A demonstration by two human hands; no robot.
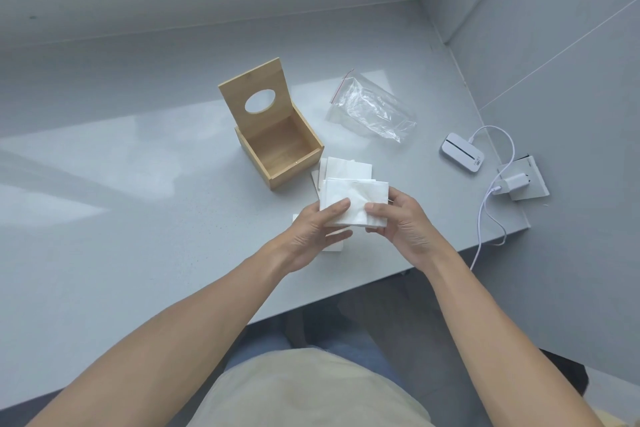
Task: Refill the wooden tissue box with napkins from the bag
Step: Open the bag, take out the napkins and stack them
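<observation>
Both hands hold one stack of napkins (353, 201) just above the desk (138, 184), near its front edge. Left hand (313, 236) pinches the stack's left side, thumb on top, fingers under; right hand (401, 222) does the same on the right side. So each grip is closed on the stack, no free hand.

Key relation: the wooden tissue box (277, 149) sits just beyond the stack, toward the back edge and a bit to the left. Lid (256, 94) is flipped up, hinged on the far side, w/ oval hole facing the person; the cavity is open upward and looks empty. Left hand is the nearer one to the box. Stack's long axis runs roughly left-right, about parallel w/ the front edge; the box is rotated on the desk, so the stack prob. needs a slight twist to match the opening.

More napkins (349, 168) lie loose on the desk btw stack and box, some under the hands. The bag (374, 107) lies flat, apparently emptied, toward the back-right, well apart from the grip.
</observation>
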